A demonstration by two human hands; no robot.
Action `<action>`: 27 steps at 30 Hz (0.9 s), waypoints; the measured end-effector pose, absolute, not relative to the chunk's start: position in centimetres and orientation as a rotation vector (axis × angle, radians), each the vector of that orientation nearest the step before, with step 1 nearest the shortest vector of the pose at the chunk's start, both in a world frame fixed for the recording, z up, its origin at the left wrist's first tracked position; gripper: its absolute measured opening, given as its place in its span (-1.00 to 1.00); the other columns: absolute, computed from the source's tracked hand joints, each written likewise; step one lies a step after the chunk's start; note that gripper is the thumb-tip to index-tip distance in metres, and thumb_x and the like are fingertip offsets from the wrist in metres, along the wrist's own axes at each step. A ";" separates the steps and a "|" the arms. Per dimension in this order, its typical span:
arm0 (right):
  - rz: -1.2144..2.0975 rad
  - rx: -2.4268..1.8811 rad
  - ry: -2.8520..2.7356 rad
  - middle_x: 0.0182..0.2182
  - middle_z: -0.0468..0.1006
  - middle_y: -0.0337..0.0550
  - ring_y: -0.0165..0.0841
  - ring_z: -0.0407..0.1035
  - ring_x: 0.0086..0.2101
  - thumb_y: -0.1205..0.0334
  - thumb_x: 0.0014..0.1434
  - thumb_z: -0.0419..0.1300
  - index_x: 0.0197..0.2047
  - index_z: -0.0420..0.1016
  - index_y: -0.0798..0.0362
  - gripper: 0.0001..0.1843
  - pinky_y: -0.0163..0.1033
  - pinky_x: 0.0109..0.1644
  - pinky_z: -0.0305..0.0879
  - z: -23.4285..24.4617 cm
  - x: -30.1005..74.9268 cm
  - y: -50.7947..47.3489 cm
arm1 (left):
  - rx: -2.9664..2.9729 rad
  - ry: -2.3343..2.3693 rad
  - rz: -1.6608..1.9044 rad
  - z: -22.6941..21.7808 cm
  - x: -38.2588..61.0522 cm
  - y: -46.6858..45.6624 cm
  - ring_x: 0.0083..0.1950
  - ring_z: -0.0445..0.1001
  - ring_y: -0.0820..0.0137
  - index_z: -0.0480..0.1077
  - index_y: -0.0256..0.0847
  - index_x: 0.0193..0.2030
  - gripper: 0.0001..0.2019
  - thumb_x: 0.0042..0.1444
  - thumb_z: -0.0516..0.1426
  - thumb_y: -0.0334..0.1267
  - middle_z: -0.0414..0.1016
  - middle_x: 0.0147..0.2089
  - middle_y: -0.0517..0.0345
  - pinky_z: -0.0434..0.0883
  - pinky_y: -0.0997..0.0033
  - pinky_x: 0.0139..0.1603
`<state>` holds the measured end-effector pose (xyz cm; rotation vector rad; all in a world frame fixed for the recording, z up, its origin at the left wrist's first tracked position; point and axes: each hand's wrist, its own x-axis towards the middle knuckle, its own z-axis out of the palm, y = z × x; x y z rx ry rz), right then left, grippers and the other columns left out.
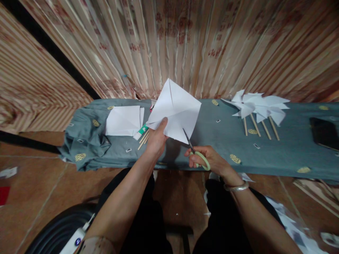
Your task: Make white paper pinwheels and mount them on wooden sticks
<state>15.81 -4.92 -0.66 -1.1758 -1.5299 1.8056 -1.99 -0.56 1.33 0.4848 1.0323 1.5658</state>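
Observation:
My left hand (pixel 158 137) pinches a square sheet of white paper (pixel 182 106) near its lower left edge, thumb on top. A slit runs inward from the sheet's top corner, and faint crease lines cross it. In my right hand (pixel 205 158) is a pair of scissors (pixel 202 163) with light green handles. Their blades meet the paper at its lower corner; one blade lies over the sheet. Just left of the held sheet, a green and white tube (pixel 141 131) and several thin wooden sticks (pixel 143 139) are partly covered by the paper and my hand.
A stack of white paper squares (pixel 123 121) lies on the left of the cloth-covered bench (pixel 225 130). Several white paper pinwheels (pixel 258 106) on wooden sticks rest at the right, with a dark phone (pixel 323 132) beyond. A striped curtain (pixel 159 42) hangs behind. Paper scraps (pixel 293 222) are on the floor.

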 end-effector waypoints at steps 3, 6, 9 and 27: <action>1.845 -1.179 -1.587 -0.55 0.53 -0.19 -0.50 0.28 -0.56 -0.39 -0.09 0.30 -0.30 0.55 0.14 -0.32 -0.37 -0.49 0.16 0.1 16.7 -4.9 | 0.566 1.046 1.640 0.7 -2.1 -0.2 0.19 0.49 0.21 0.38 -0.22 0.17 -0.57 0.14 0.21 -0.38 0.49 0.20 -0.05 0.39 0.20 0.26; 1.918 -1.114 -1.616 -0.54 0.54 -0.18 -0.49 0.27 -0.56 -0.40 -0.06 0.28 -0.27 0.55 0.15 -0.30 -0.36 -0.49 0.15 0.5 17.4 -5.0 | 0.661 1.074 1.699 0.1 -2.2 0.2 0.22 0.46 0.25 0.41 -0.24 0.13 -0.61 0.14 0.22 -0.37 0.49 0.20 -0.03 0.31 0.23 0.33; 1.961 -1.057 -1.598 -0.53 0.55 -0.17 -0.47 0.29 -0.56 -0.40 -0.07 0.29 -0.23 0.55 0.15 -0.29 -0.35 -0.47 0.16 0.6 18.0 -5.1 | 0.699 1.080 1.711 -0.4 -2.5 0.6 0.22 0.46 0.25 0.40 -0.22 0.14 -0.61 0.15 0.22 -0.32 0.50 0.19 -0.02 0.31 0.20 0.32; 1.896 -1.071 -1.499 -0.55 0.55 -0.19 -0.51 0.29 -0.58 -0.36 0.00 0.27 -0.28 0.55 0.15 -0.36 -0.38 -0.48 0.17 -0.4 16.8 -4.8 | 0.711 1.146 1.615 -0.6 -2.1 0.1 0.10 0.55 0.20 0.38 -0.21 0.15 -0.54 0.08 0.24 -0.29 0.55 0.11 0.00 0.41 0.16 0.23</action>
